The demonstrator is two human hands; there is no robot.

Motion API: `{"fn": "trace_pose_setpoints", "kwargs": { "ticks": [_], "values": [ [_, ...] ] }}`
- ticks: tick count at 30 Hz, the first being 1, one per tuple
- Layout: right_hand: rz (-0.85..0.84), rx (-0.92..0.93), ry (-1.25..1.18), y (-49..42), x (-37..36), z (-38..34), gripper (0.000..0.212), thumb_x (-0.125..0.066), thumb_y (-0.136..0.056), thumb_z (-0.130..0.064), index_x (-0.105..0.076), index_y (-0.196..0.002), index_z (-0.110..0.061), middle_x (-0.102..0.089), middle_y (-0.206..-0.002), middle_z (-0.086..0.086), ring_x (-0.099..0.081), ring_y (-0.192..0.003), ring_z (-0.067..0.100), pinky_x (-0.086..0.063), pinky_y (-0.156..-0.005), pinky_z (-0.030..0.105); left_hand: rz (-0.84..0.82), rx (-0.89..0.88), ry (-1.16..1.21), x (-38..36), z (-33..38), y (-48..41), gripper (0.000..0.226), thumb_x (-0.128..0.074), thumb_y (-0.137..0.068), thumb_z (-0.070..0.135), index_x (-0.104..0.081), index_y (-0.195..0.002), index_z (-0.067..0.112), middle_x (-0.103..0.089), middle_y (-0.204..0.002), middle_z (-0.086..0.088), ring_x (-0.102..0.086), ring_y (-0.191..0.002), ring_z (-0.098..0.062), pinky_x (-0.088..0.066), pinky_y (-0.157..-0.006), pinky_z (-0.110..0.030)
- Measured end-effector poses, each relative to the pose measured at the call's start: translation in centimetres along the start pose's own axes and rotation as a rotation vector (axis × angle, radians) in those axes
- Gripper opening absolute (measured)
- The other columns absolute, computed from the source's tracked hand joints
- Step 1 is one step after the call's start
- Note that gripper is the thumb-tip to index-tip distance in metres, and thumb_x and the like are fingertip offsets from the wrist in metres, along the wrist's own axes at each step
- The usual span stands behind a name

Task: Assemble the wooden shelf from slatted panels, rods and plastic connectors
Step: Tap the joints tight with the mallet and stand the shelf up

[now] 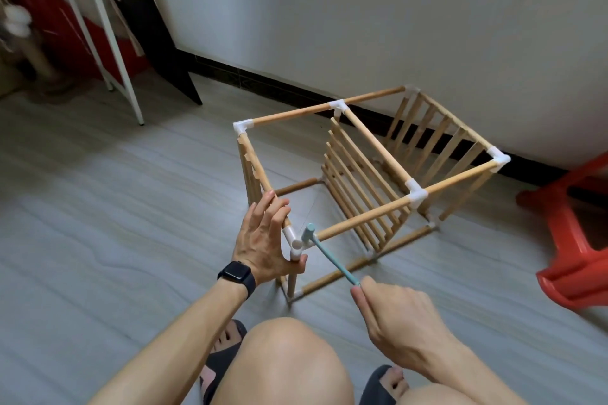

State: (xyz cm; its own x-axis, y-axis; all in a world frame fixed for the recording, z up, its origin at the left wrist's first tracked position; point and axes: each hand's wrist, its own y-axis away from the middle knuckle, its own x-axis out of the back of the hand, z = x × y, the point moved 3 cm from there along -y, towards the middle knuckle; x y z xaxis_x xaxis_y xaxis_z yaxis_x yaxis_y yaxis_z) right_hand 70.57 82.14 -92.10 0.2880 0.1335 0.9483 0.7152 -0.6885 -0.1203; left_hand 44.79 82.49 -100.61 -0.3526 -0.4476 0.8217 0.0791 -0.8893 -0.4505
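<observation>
Head view: I judge the shelf (362,217) nearly framed, left hand (263,240) gripping the near corner connector (293,242), right hand (401,316) gripping the hammer (329,256), this joint left to seat.

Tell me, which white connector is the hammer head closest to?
The top corner connector nearest the person, held by the left hand. The blue hammer in the right hand sits right beside it; the others are farther off.

I see grey wood-grain plank floor (98,207), on it a pale wooden rod-and-slat shelf frame (378,149) with white plastic connectors (416,196), red plastic stool (572,240) at right, white metal rack legs (131,99) and black leaning board (177,69) far left, dark slippers (223,355) nearest.
</observation>
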Motion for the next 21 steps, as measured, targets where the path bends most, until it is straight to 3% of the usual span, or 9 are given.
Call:
{"fn": "trace_pose_setpoints", "kwargs": {
  "ticks": [3,8,12,14,17,19,21],
  "values": [
    [0.082,-0.040,-0.129,-0.7,0.6,0.8,0.034,-0.013,-0.102,-0.056,-0.024,-0.077,-0.035,-0.039,-0.057,-0.013,-0.047,-0.053,0.017,-0.027,-0.047,0.033,-0.022,-0.001,-0.014,0.1,0.0,0.3,0.101,-0.074,-0.057,0.060,-0.034,-0.135,0.011,-0.039,-0.143,-0.006,-0.028,-0.146,-0.035,-0.041,-0.104,-0.061],
    [0.117,-0.241,-0.311,-2.3,2.4,3.7,0.038,-0.028,-0.101,-0.050,-0.040,-0.071,-0.029,-0.050,-0.055,-0.006,-0.052,-0.058,0.014,-0.034,-0.050,0.028,-0.109,-0.010,-0.081,2.0,-1.5,0.5,0.101,-0.069,-0.059,0.065,-0.034,-0.136,0.010,-0.039,-0.146,-0.008,-0.026,-0.147,-0.035,-0.042,-0.104,-0.063],
    [0.293,-0.484,-0.431,-2.2,3.5,8.2,0.043,-0.034,-0.106,-0.037,-0.050,-0.070,-0.019,-0.056,-0.059,0.001,-0.054,-0.057,0.014,-0.042,-0.058,0.042,-0.254,-0.120,-0.162,5.6,-5.4,1.1,0.106,-0.062,-0.068,0.083,-0.036,-0.147,0.016,-0.034,-0.159,-0.002,-0.023,-0.151,-0.028,-0.033,-0.111,-0.065],
    [0.391,-0.657,-0.540,-2.2,3.6,11.2,0.047,-0.034,-0.107,-0.039,-0.057,-0.073,-0.017,-0.064,-0.068,0.002,-0.059,-0.058,0.014,-0.049,-0.061,0.041,-0.357,-0.228,-0.283,8.3,-6.1,0.3,0.100,-0.050,-0.076,0.087,-0.043,-0.148,0.017,-0.036,-0.158,0.001,-0.030,-0.148,-0.023,-0.032,-0.114,-0.058],
    [0.501,-0.888,-0.816,-3.2,3.1,15.1,0.045,-0.030,-0.107,-0.041,-0.060,-0.086,-0.014,-0.069,-0.100,0.007,-0.066,-0.076,0.023,-0.050,-0.059,0.037,-0.478,-0.336,-0.433,11.7,-4.5,-3.2,0.086,-0.026,-0.086,0.086,-0.064,-0.130,0.023,-0.064,-0.135,0.001,-0.060,-0.124,-0.021,-0.049,-0.104,-0.043],
    [0.583,-0.993,-1.032,-4.2,3.0,16.9,0.041,-0.029,-0.108,-0.038,-0.056,-0.092,-0.011,-0.062,-0.114,0.010,-0.066,-0.093,0.025,-0.049,-0.061,0.034,-0.551,-0.191,-0.431,12.0,-2.0,-7.0,0.088,-0.011,-0.085,0.087,-0.063,-0.127,0.029,-0.069,-0.120,0.006,-0.063,-0.108,-0.014,-0.051,-0.094,-0.031],
    [0.638,-1.046,-1.196,-5.4,3.2,18.0,0.041,-0.027,-0.109,-0.038,-0.053,-0.090,-0.012,-0.055,-0.119,0.012,-0.062,-0.112,0.029,-0.051,-0.073,0.036,-0.575,0.036,-0.382,10.1,0.0,-10.8,0.081,-0.022,-0.086,0.083,-0.052,-0.138,0.029,-0.063,-0.129,0.004,-0.058,-0.114,-0.015,-0.049,-0.093,-0.033]
  ]
}}
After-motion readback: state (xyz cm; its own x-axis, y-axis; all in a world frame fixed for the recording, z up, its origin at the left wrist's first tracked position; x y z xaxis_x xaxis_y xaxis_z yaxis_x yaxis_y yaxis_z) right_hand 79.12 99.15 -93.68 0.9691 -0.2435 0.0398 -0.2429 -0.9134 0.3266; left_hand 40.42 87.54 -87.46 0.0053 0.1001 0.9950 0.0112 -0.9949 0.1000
